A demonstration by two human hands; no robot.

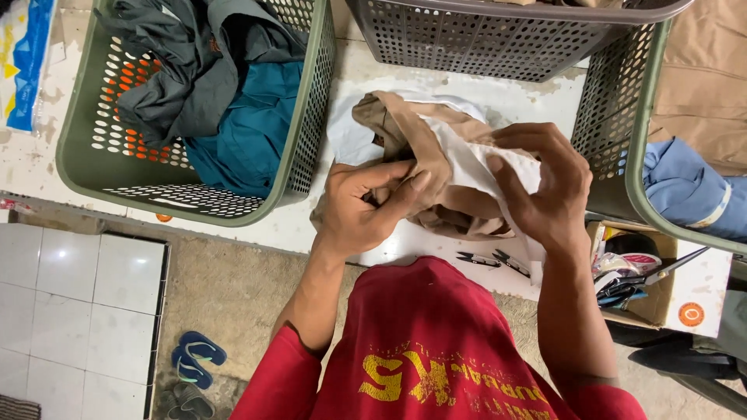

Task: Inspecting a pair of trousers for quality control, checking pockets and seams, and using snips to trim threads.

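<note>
A green laundry basket [307,117] of dark clothes sat left of the hands; thread snips [492,260] lay just below them; blue sandals [194,359] lay lower left.

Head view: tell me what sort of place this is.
Probably a small garment workshop or finishing bench: a green perforated plastic basket full of folded clothes, small black thread snips on the white worktable, and both hands working a tan-and-white garment.

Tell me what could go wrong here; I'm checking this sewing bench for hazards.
The small thread snips lie at the table's front edge, under the brown and white garment that the left hand and right hand hold; hanging cloth may sweep them off. The snips could also nick a forearm resting there.
</note>
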